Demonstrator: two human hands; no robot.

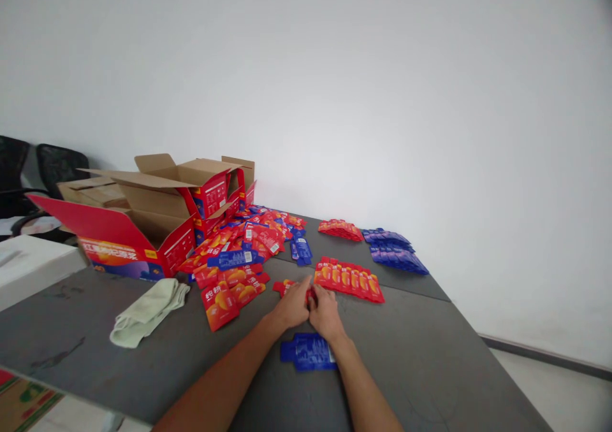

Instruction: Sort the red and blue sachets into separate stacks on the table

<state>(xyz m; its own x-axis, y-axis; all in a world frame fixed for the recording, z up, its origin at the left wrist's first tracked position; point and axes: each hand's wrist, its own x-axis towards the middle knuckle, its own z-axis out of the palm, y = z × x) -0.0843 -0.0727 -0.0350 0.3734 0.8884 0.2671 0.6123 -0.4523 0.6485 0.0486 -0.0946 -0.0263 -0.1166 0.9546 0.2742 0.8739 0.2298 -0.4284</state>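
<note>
My left hand (294, 306) and my right hand (326, 315) meet over the table, fingers closed and close together on a flat red packet (284, 287). Most of that packet is hidden beneath the hands; its left end with a tab sticks out. A flat blue packet (312, 353) with a tab at its left end lies nearer to me, partly behind my right forearm. Just beyond my right hand, several red packets (348, 280) lie overlapping in a neat row.
A loose heap of red and blue packets (258, 236) spreads at left, before open red cartons (138, 247). A folded pale green cloth (149, 311) lies on the grey table (406, 355). Fanned red packets (340, 229) and blue stacks (396, 257) sit at the back right.
</note>
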